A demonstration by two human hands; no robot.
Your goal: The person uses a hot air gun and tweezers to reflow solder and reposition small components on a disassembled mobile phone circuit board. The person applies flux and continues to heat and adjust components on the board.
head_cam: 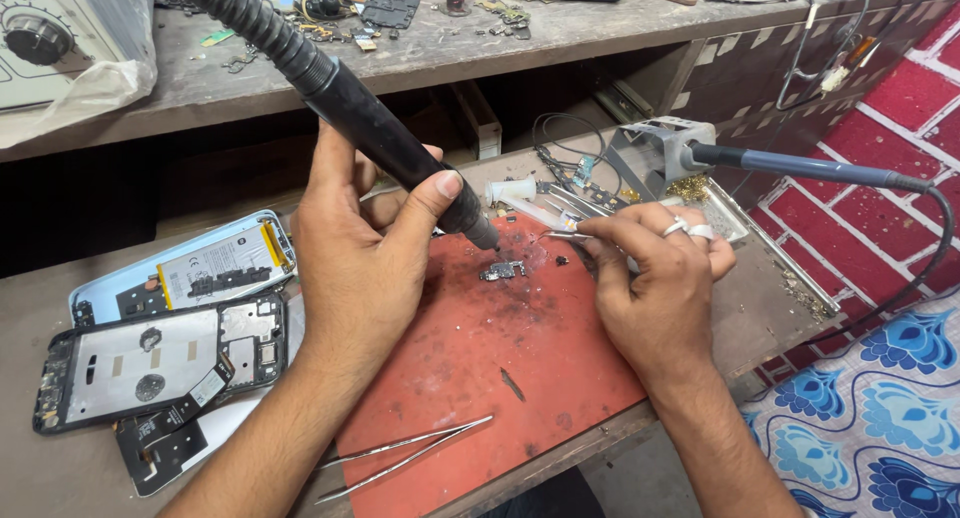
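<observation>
My left hand [360, 248] grips a black hot-air wand [390, 143] with a ribbed hose, its nozzle tip pointing down just above a small dark circuit piece [502, 270] on the red work mat [470, 378]. My right hand [660, 278], with rings on two fingers, pinches thin metal tweezers [562, 236] whose tips reach toward the same piece from the right. The tips stop a little short of it.
Opened phones [165, 353] with a battery lie at the left. Spare tweezers [405, 456] rest on the mat's near edge. A soldering iron [800, 166] sits in its stand at right, over a metal tray [790, 278]. A cluttered shelf runs behind, and a white machine sits top left.
</observation>
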